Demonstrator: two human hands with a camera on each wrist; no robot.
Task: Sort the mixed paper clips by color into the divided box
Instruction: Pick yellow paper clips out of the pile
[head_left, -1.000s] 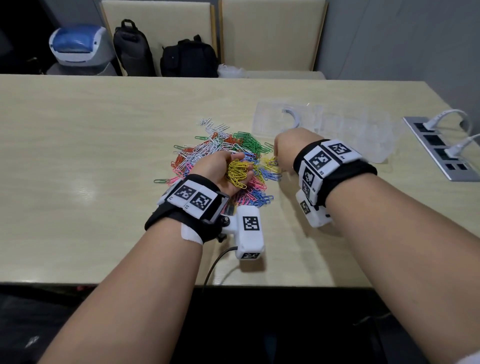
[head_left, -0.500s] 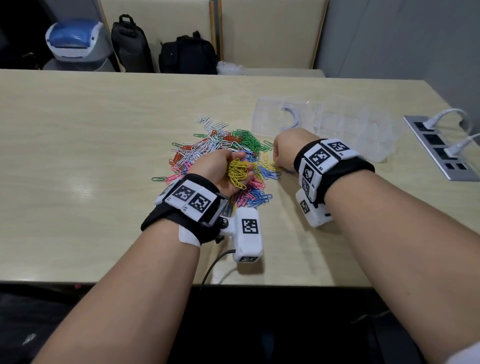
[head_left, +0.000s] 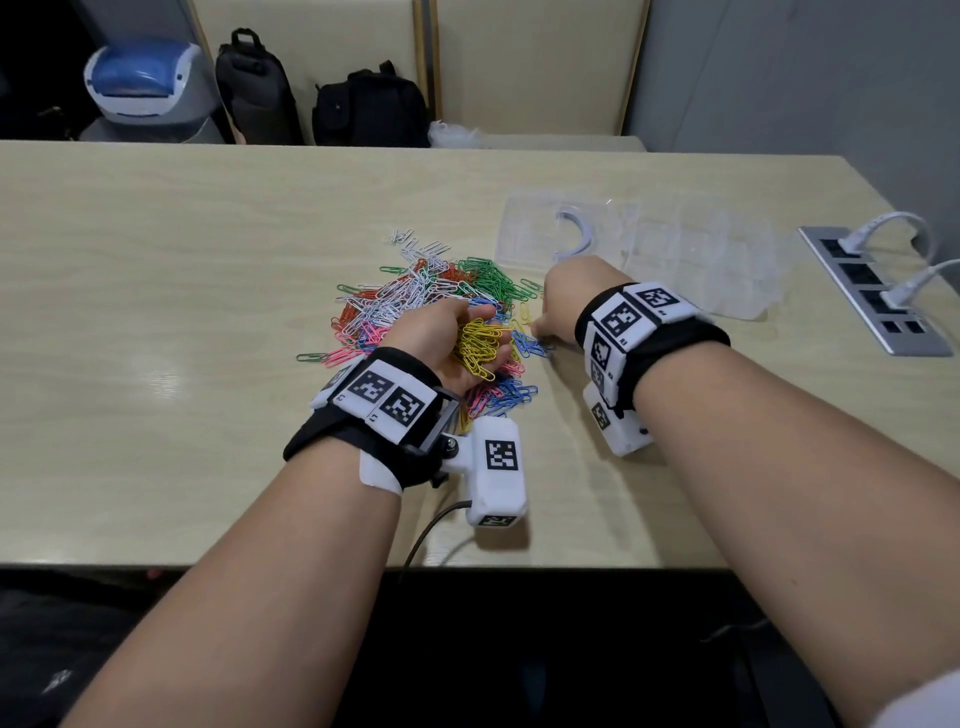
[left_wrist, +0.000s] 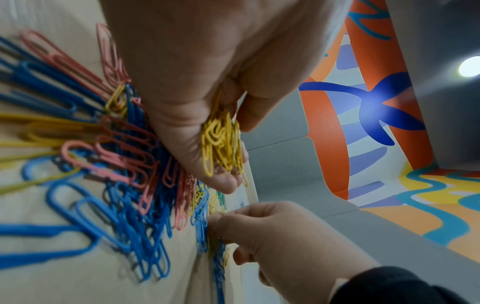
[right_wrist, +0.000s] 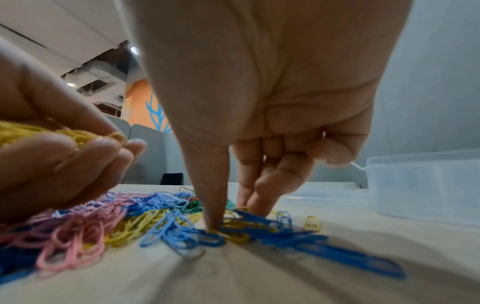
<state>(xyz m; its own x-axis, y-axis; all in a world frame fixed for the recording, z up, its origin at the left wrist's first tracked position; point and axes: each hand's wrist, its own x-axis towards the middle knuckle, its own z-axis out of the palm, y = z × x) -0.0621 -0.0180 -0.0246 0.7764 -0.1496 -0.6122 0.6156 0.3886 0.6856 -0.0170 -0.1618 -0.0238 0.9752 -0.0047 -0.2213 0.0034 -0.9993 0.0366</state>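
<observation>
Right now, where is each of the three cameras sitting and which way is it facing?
Head: worn on the head, looking forward and down at the table, the clip pile and the clear box; both forearms and hands show.
Left wrist: on the left wrist, looking along the left hand at its yellow clips; the right hand shows too.
Right wrist: on the right wrist, low over the table, looking along the right hand's fingers into the pile.
Both wrist views show both hands and the yellow clips.
</observation>
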